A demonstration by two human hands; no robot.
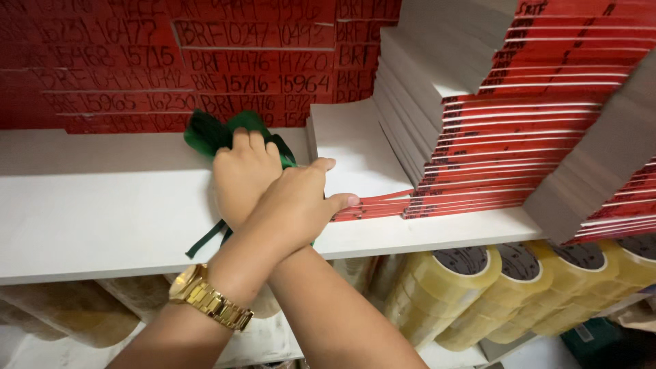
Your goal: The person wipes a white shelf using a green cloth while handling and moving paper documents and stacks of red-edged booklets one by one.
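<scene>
Arms crossed at frame centre: left hand (301, 205) lies open against the booklets (369, 198), right hand (242, 174) grips green cloth (208, 133); bare shelf (89, 212) at left.

bright, even light | soft shadows under shelf (102, 219); edges bowed, slightly soft

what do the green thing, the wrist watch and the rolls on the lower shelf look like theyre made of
Green thing: soft woven cloth, matte, judging by its folds and a trailing strap; the right hand presses on it.
Wrist watch on the left arm: gold-toned metal, shiny, with linked band segments; plating or solid cannot be told.
Rolls: clear plastic tape, glossy and yellowish, probably wound on dark cores.
</scene>
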